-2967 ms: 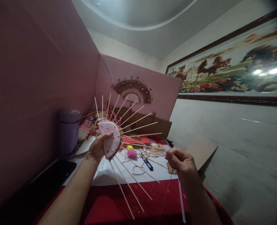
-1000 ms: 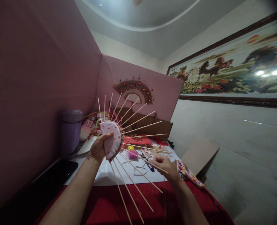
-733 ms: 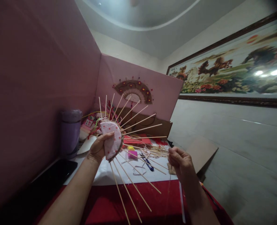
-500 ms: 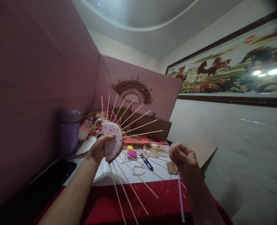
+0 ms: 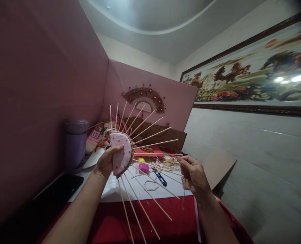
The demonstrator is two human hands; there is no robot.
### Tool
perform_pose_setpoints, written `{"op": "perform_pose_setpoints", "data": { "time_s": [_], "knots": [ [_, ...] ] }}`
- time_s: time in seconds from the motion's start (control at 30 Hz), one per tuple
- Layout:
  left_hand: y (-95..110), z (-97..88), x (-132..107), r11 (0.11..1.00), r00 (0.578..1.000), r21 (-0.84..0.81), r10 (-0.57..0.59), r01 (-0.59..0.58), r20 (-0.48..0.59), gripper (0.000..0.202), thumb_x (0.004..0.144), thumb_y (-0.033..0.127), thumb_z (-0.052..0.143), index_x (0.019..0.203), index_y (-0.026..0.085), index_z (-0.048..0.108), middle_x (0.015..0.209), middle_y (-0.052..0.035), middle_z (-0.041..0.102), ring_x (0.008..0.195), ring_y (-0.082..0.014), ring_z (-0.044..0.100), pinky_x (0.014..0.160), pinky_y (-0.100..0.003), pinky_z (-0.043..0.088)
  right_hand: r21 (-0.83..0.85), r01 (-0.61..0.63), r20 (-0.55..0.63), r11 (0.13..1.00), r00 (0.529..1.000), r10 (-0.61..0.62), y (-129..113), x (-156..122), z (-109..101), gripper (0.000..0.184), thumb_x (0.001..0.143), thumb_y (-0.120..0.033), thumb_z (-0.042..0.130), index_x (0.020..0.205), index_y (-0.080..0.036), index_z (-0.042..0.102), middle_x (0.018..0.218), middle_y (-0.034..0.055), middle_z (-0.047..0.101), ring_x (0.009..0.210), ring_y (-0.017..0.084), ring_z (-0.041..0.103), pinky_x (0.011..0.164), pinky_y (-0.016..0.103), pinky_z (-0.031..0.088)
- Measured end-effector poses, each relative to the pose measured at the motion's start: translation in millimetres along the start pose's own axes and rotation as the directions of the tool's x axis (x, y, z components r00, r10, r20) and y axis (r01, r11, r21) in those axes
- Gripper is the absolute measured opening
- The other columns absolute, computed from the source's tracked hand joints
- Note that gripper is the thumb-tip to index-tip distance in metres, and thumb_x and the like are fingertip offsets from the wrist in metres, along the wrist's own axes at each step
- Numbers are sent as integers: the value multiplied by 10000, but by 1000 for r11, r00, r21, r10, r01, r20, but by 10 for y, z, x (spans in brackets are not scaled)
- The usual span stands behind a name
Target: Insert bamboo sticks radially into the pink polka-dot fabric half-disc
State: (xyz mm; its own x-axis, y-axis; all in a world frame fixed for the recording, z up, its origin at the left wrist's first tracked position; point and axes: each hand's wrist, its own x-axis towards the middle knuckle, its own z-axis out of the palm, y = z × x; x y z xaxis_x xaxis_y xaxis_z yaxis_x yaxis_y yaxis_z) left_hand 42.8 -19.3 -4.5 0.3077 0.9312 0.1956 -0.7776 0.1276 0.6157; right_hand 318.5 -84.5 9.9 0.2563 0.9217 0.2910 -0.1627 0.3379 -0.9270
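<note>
My left hand [image 5: 107,161] grips a half-round, padded fan base [image 5: 121,159] by its straight side, thumb on the front. White cloth with small red dots covers it. Many thin wooden sticks [image 5: 154,142] spread outward from its curved edge like rays. At the tip of one roughly level stick, my right hand [image 5: 191,171] is closed in a pinch. A faint thin thread [image 5: 183,200] hangs below that hand. Whether the fingertips also press on the stick is too small to tell.
On the white table sheet [image 5: 114,191] lie blue-handled snips [image 5: 160,178], a pink block [image 5: 143,167] and loose sticks. A phone [image 5: 66,186] and purple tumbler [image 5: 76,145] stand left. A finished fan [image 5: 145,98] hangs on the pink panel behind; a board [image 5: 221,166] leans right.
My right hand has moved left and slightly up, its pinched fingers coming to the tip of the level stick. The left hand and fan base have barely shifted.
</note>
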Motion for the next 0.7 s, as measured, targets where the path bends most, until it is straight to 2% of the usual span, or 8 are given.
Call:
{"op": "perform_pose_setpoints", "data": {
  "time_s": [0.07,0.17,0.33,0.43,0.7],
  "knots": [
    [0,1,0,1000,1000,-12,6,-6,-10,167,718,46,487,791,62,636,675,-106,709,571,-205,665,538,-292,558,-13,-30,-3,999,1000,30,43,-18,-5,288,580,-337,739,604,-156,516,417,-109,260,360,17,145,354,192,53],
    [-8,-2,9,1000,1000,-7,11,-11,-16,164,713,45,497,796,68,637,684,-100,711,582,-198,667,552,-283,557,25,-11,-21,1000,1000,12,39,-14,-15,286,567,-324,747,605,-154,520,418,-110,263,357,15,145,352,194,52],
    [-18,2,16,997,999,73,2,1,-34,167,713,43,501,797,71,642,654,-93,707,536,-200,657,526,-294,551,109,126,-34,986,992,-123,-77,14,-18,229,584,-284,740,605,-149,555,406,-105,271,360,21,180,354,198,101],
    [-16,2,15,998,1000,66,0,2,-28,171,714,42,497,796,73,644,659,-94,707,541,-197,658,529,-288,549,136,173,-27,975,985,-171,-110,4,-29,200,592,-265,736,609,-146,576,404,-98,292,366,23,205,358,198,121],
    [-4,-7,8,999,999,7,37,-37,12,174,713,46,486,783,76,643,674,-98,708,562,-201,662,525,-279,548,51,113,-2,992,994,-113,-11,-79,-84,200,610,-281,727,599,-144,581,409,-95,267,379,30,173,362,208,101]
  ]
}}
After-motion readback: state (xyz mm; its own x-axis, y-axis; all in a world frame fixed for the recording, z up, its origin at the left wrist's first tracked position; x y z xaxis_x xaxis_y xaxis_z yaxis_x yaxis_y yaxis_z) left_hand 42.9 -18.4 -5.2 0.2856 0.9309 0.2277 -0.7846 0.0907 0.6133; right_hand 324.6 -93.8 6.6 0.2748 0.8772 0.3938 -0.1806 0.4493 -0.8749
